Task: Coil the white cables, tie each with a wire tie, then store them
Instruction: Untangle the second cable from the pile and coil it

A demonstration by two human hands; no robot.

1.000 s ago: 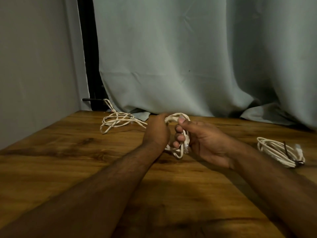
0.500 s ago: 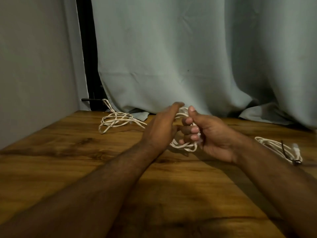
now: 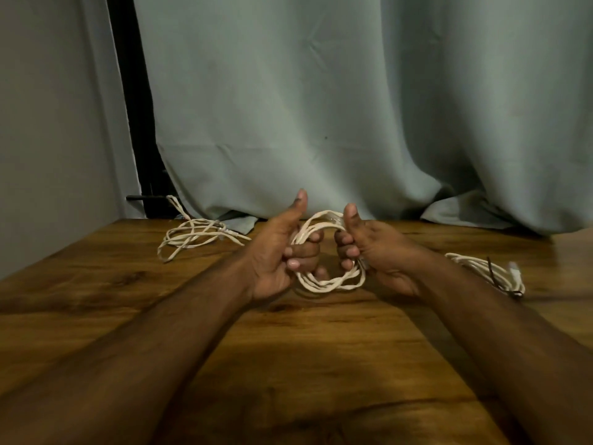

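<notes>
Hands now farther apart, left hand and right hand gripping round white cable coil.

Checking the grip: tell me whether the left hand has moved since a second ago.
Yes. The left hand has turned thumb-up against the table, gripping the coil.

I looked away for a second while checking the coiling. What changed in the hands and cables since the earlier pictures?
The left hand and right hand drew apart, opening the held coil into a wider ring; each hand now grips one side, thumbs up. The loose cable at the back left and the tied coil on the right stayed put on the table.
</notes>
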